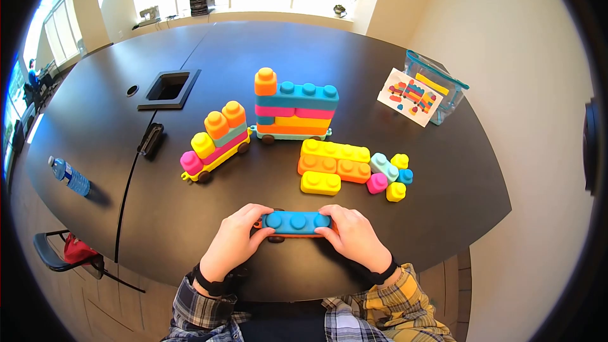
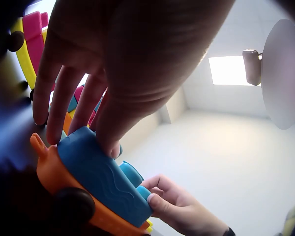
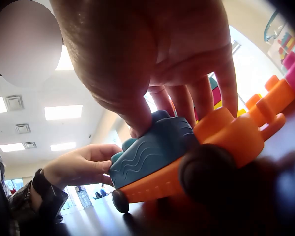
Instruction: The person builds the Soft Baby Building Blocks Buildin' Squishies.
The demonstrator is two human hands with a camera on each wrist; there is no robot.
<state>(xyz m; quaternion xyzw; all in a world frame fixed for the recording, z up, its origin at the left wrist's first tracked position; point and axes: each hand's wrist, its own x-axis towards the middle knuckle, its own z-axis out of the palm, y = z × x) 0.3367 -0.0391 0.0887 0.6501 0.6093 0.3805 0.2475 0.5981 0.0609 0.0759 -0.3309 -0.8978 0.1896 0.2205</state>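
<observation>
Now, I'm handling a blue, three-studded plastic block on an orange wheeled base.
My left hand and right hand are pinching its ends — two multicoloured block cars are standing stacked beyond, loose bricks lying unused.

Yellow-grey plaid sleeves, black wristbands

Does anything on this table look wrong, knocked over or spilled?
Nothing stands out. The tall wheeled stack and shorter wheeled stack stand upright, the water bottle shows no spill around it, and the blue block between left hand and right hand has no visible damage.
</observation>
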